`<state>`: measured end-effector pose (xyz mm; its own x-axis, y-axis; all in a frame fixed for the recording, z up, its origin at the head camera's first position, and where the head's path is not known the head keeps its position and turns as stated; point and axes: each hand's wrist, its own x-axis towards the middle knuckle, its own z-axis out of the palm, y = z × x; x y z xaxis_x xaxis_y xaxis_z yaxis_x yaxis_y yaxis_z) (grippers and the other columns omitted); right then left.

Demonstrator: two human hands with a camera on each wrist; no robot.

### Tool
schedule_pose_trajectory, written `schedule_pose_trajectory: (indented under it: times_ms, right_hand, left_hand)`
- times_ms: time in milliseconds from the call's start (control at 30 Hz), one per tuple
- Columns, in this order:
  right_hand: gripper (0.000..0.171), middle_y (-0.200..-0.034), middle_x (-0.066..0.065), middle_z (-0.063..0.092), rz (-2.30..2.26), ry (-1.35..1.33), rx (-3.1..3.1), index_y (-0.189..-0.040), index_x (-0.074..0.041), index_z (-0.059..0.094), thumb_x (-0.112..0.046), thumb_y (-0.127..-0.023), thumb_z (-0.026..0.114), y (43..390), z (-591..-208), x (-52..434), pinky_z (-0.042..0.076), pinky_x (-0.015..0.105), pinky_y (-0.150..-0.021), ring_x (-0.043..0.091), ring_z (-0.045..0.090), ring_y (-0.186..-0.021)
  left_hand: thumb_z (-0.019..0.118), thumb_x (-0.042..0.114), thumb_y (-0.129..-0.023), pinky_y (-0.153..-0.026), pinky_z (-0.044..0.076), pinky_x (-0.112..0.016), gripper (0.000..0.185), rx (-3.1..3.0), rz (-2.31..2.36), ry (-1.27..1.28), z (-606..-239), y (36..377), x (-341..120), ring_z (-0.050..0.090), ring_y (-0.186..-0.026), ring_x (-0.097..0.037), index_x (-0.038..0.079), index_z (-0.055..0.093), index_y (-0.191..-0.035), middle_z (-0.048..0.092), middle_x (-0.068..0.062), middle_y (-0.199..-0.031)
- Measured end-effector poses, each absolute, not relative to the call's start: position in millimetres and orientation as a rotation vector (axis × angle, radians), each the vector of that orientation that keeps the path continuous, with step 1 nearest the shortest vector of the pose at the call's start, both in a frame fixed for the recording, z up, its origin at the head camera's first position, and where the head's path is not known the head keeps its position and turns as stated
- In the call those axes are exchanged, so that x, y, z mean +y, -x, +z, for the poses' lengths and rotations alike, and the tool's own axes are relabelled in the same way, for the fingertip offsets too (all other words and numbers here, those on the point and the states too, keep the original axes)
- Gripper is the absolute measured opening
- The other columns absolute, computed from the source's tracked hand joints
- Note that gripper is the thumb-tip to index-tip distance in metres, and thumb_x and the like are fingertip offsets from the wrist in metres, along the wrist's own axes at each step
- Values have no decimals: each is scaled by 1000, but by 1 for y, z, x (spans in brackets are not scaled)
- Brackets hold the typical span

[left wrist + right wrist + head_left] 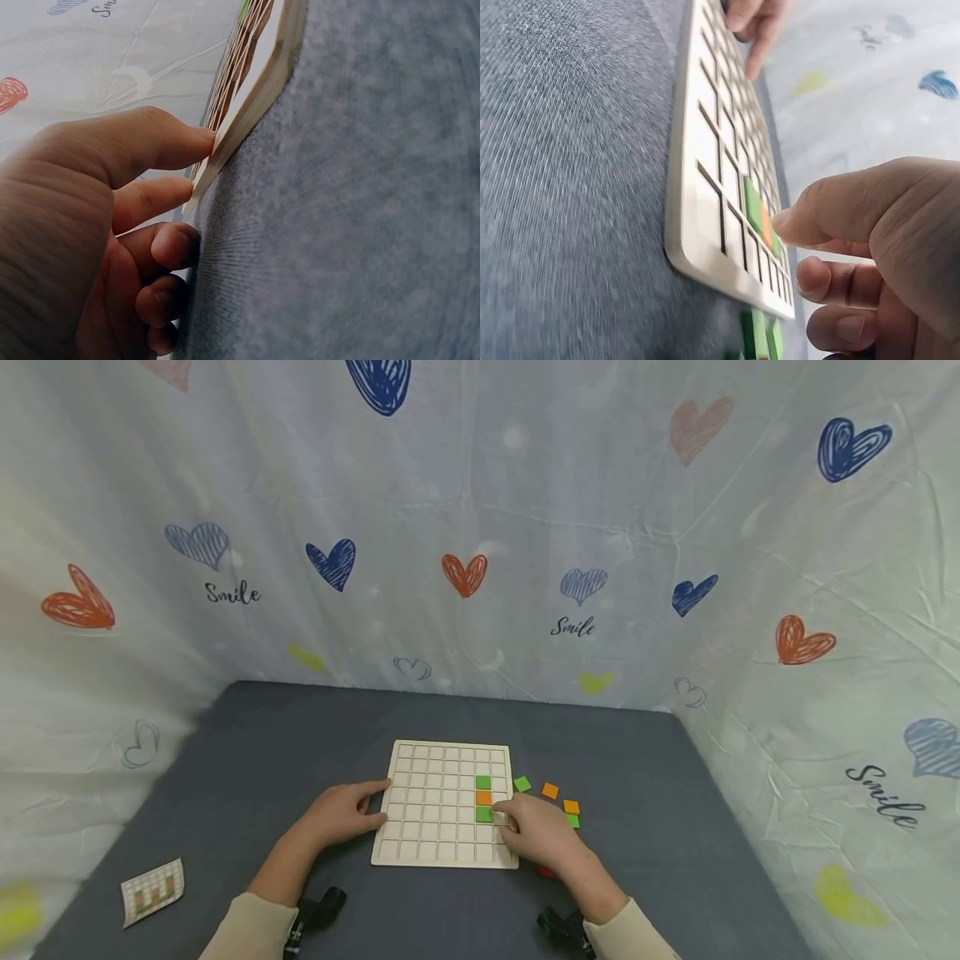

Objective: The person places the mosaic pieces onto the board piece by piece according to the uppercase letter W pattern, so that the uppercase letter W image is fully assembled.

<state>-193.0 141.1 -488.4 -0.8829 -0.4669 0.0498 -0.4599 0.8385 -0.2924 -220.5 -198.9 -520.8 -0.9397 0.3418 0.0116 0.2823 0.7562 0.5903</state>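
A pale wooden grid board [427, 843] lies on the dark table. One column near its right side bears a green tile [483, 782], an orange tile [483, 797] and a second green tile [483, 814]. My left hand [341, 810] touches the board's left edge with thumb and index finger spread apart; the other fingers curl loosely in the left wrist view. My right hand [540, 831] is over the board's right side, fingertips beside the lower green tile. In the right wrist view no tile shows in its fingers, though the thumb [802, 221] hides part of the index finger.
Right of the board lie a loose green tile [522, 784], an orange tile [551, 791], another orange tile [572, 807] and red pieces [546, 872] partly behind my right hand. A card with a coloured grid [153, 891] lies at the front left. A heart-printed curtain [465, 635] surrounds the table.
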Motion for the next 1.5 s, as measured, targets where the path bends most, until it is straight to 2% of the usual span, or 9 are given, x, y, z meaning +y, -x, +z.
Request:
schedule_pose_trajectory:
  times_ms: [200,300,467,700,867,1000,1167,1333,1500]
  right_hand:
    - [26,-66,-8,41,-551,623,3003,-112,-17,70,-21,-86,65,181,-485,162,26,25,-47,7,32,-51]
    - [23,-68,-7,43,-550,563,3003,-106,-19,71,-23,-84,69,175,-483,172,29,26,-49,7,35,-54]
    - [19,-62,-9,41,-560,516,2975,-95,-18,72,-24,-78,76,168,-482,188,32,26,-51,6,38,-53]
    - [24,-58,-9,42,-501,419,2933,-85,-21,70,-34,-69,83,157,-484,200,32,28,-50,8,39,-52]
    - [30,-59,-10,43,-458,408,2955,-84,-22,70,-38,-64,84,150,-489,201,35,28,-51,7,41,-54]
    - [29,-60,-11,42,-430,408,3009,-85,-22,70,-38,-65,84,147,-493,199,35,27,-50,5,40,-54]
    - [24,-61,-14,42,-429,451,3052,-87,-24,74,-31,-67,83,146,-495,196,34,26,-50,4,41,-56]
    - [13,-59,-14,41,-422,492,3077,-77,-25,70,-30,-70,80,147,-495,195,33,26,-48,3,40,-54]
    - [14,-66,-15,49,-493,446,3099,-80,-24,69,-31,-72,78,151,-493,190,37,25,-51,2,43,-55]
  left_hand:
    - [71,37,-83,-50,33,-29,58,2864,924,-496,-523,221,-198,38,-47,-12,19,54,-136,45,5,-57]
    - [71,37,-84,-50,32,-29,58,2861,924,-492,-524,221,-198,38,-47,-13,19,54,-136,45,4,-57]
    - [70,37,-84,-49,32,-29,58,2867,914,-502,-526,222,-199,37,-47,-12,19,53,-136,44,5,-56]
    - [70,38,-84,-49,32,-30,58,2872,914,-488,-528,223,-200,37,-47,-13,20,53,-137,44,5,-56]
    - [70,37,-83,-49,32,-29,58,2870,919,-480,-527,223,-199,38,-47,-13,20,54,-136,44,4,-56]
    - [71,37,-83,-49,31,-29,58,2870,915,-473,-527,223,-198,37,-47,-13,20,54,-136,44,4,-56]
    - [70,37,-84,-49,31,-29,58,2867,916,-468,-527,222,-198,37,-47,-13,20,54,-136,44,3,-56]
    - [70,38,-84,-49,31,-29,58,2879,905,-469,-528,223,-198,37,-47,-12,20,53,-136,44,4,-56]
    - [70,38,-84,-49,31,-29,58,2881,904,-480,-528,224,-199,37,-47,-12,20,53,-137,44,5,-56]
